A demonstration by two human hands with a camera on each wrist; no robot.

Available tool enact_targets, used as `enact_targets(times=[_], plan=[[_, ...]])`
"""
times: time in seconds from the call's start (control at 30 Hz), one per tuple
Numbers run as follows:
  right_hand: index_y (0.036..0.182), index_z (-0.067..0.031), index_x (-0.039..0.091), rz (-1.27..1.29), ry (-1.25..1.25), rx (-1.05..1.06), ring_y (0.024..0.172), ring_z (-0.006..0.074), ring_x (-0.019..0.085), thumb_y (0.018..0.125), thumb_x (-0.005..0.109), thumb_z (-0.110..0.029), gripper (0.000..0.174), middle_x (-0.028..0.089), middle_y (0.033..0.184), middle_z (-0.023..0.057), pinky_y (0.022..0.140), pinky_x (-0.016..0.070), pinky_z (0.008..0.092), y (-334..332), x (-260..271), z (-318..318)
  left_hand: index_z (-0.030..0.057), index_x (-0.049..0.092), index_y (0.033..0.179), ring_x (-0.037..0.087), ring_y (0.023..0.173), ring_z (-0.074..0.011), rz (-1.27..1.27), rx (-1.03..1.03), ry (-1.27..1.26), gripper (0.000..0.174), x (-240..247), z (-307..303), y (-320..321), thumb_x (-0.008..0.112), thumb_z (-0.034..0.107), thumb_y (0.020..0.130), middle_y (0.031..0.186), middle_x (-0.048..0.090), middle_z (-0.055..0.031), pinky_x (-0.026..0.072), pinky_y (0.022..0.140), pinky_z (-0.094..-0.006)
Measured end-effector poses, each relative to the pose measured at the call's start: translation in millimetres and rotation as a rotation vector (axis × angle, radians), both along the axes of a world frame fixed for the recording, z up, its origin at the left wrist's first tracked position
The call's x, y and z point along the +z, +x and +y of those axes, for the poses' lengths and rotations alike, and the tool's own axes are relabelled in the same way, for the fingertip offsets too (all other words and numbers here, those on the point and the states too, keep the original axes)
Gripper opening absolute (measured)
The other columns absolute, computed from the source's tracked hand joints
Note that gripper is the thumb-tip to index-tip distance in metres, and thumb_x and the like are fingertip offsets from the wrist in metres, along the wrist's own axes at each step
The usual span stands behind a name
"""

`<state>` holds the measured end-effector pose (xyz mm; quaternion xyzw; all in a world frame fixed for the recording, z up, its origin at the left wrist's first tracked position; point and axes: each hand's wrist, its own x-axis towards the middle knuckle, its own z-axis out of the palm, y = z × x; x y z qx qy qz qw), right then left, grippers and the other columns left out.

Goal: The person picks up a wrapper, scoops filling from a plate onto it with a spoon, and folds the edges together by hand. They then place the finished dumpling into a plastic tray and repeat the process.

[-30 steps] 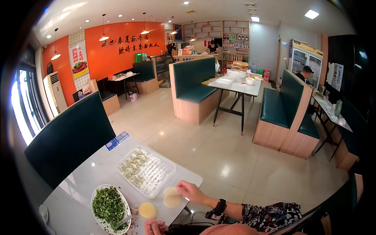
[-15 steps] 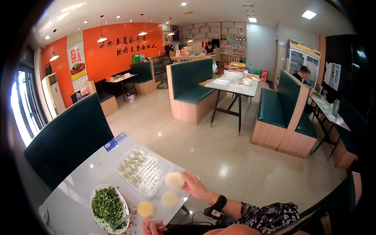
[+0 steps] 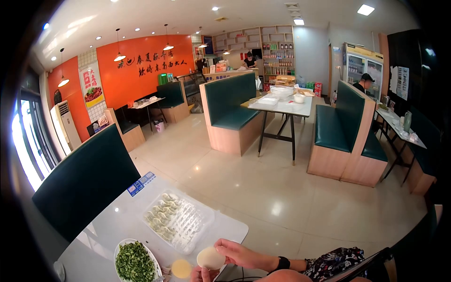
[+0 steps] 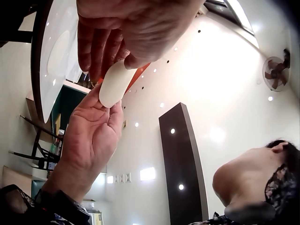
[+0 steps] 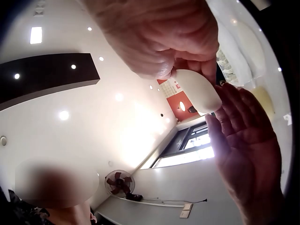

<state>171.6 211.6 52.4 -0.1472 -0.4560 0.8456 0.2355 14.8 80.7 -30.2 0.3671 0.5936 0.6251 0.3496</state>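
Both hands hold one round pale dough wrapper (image 3: 211,258) over the table's near edge. My right hand (image 3: 244,256) pinches its right side, and my left hand (image 3: 205,274) has thumb and fingers on its lower edge. In the left wrist view the wrapper (image 4: 117,83) spans the gap between the left hand (image 4: 136,28) above and the right hand (image 4: 93,133) below. The right wrist view shows the wrapper (image 5: 199,91) slightly bent, between the right hand (image 5: 164,37) and left hand (image 5: 248,145). Another wrapper (image 3: 181,269) lies on the table, left of the hands.
A clear tray (image 3: 199,218) with several dumplings in rows lies on the table (image 3: 110,211). An oval plate of chopped green filling (image 3: 135,261) is at its near left. A dark green seat back (image 3: 87,174) stands beyond the table. Two people are farther back.
My right hand has lifted a wrapper from near the tray and brought it down toward my left hand, which now grips its edge too. The head view has shifted slightly.
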Motion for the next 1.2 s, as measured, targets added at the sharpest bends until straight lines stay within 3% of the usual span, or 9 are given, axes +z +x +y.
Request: enact_targets(times=[0.3,0.4,0.53,0.77,0.9,1.0,1.07,1.13,1.2], plan=[[0.132,-0.0063,0.052,-0.07,0.038,-0.047,0.111,0.0077,0.058,0.11,0.047,-0.029,0.032,0.061,0.118,0.0009,0.1,0.0492,0.0307,27.0,-9.2,51.9,0.0035,0.066,0.113,0.069,0.087,-0.0253,0.146,0.022,-0.157,0.029,-9.9,52.6,3.8,0.067,0.029,0.1,0.094,0.072,-0.0131,0.0564,0.085,-0.0373],[0.134,-0.0041,0.053,-0.05,-0.024,-0.089,0.115,0.009,0.059,0.109,0.05,-0.027,0.034,0.063,0.124,0.0027,0.099,0.0496,0.0303,33.9,-3.1,53.2,0.0009,0.064,0.109,0.066,0.081,-0.0144,-0.073,0.08,0.012,0.027,29.3,57.0,32.0,0.065,0.027,0.103,0.09,0.069,-0.0121,0.0544,0.074,-0.0331],[0.127,-0.001,0.058,-0.097,0.151,-0.166,0.108,0.0115,0.063,0.107,0.056,-0.022,0.029,0.067,0.117,0.0044,0.095,0.0512,0.0285,38.2,-16.5,53.0,0.0008,0.064,0.108,0.06,0.075,-0.011,0.208,-0.127,-0.163,0.021,32.0,53.4,36.3,0.064,0.022,0.103,0.084,0.066,-0.0056,0.0495,0.067,-0.0273],[0.113,-0.0054,0.065,-0.309,0.766,-0.343,0.09,0.0102,0.063,0.103,0.061,-0.018,0.017,0.07,0.097,0.0029,0.083,0.0505,0.0279,45.4,5.2,11.5,0.0016,0.065,0.108,0.057,0.074,-0.0096,0.16,0.023,-0.02,0.025,11.5,30.5,36.6,0.067,0.026,0.101,0.079,0.063,-0.0032,0.0476,0.066,-0.0262],[0.114,-0.0059,0.066,-0.344,0.793,-0.33,0.089,0.0101,0.062,0.104,0.06,-0.022,0.02,0.07,0.097,0.0031,0.083,0.05,0.027,58.1,32.6,-19.8,0.0017,0.065,0.109,0.057,0.075,-0.0093,0.23,0.028,-0.032,0.027,28.8,5.8,33.5,0.068,0.027,0.1,0.079,0.062,-0.003,0.0475,0.066,-0.0263],[0.115,-0.0041,0.066,-0.161,0.678,-0.335,0.095,0.0088,0.06,0.105,0.058,-0.025,0.025,0.069,0.103,0.0016,0.087,0.0483,0.0256,57.6,16.5,-29.7,0.0018,0.065,0.111,0.057,0.078,-0.0091,0.321,0.008,-0.118,0.028,48.6,-9.5,23.8,0.07,0.027,0.099,0.085,0.064,-0.002,0.0475,0.069,-0.0245],[0.118,-0.0035,0.065,-0.198,0.557,-0.232,0.1,0.0078,0.058,0.107,0.054,-0.029,0.03,0.067,0.108,0.0001,0.09,0.0471,0.025,57.4,17.2,-38.2,0.0076,0.021,0.159,0.049,0.136,-0.0322,0.181,-0.109,-0.369,0.075,57.2,-16.1,18.1,0.058,0.04,0.102,0.156,0.037,-0.0202,0.0454,0.107,-0.0469],[0.118,-0.0044,0.064,-0.002,0.12,-0.187,0.098,0.0076,0.058,0.109,0.05,-0.031,0.032,0.066,0.103,-0.0001,0.089,0.0477,0.026,47.7,21.8,-56.7,0.0031,0.059,0.109,0.054,0.071,-0.0091,0.135,0.232,0.356,0.015,16.1,-9.8,33.1,0.058,0.017,0.104,0.085,0.06,-0.002,0.0451,0.061,-0.0241],[0.117,-0.005,0.063,-0.161,0.203,-0.087,0.099,0.0087,0.057,0.11,0.046,-0.034,0.034,0.063,0.106,-0.0008,0.089,0.0484,0.0264,41.4,13.5,-50.9,0.0049,0.062,0.093,0.053,0.072,-0.0058,-0.094,0.251,0.258,0.019,72.6,-29.5,60.9,0.06,0.02,0.104,0.084,0.06,0.0019,0.0424,0.061,-0.021]])
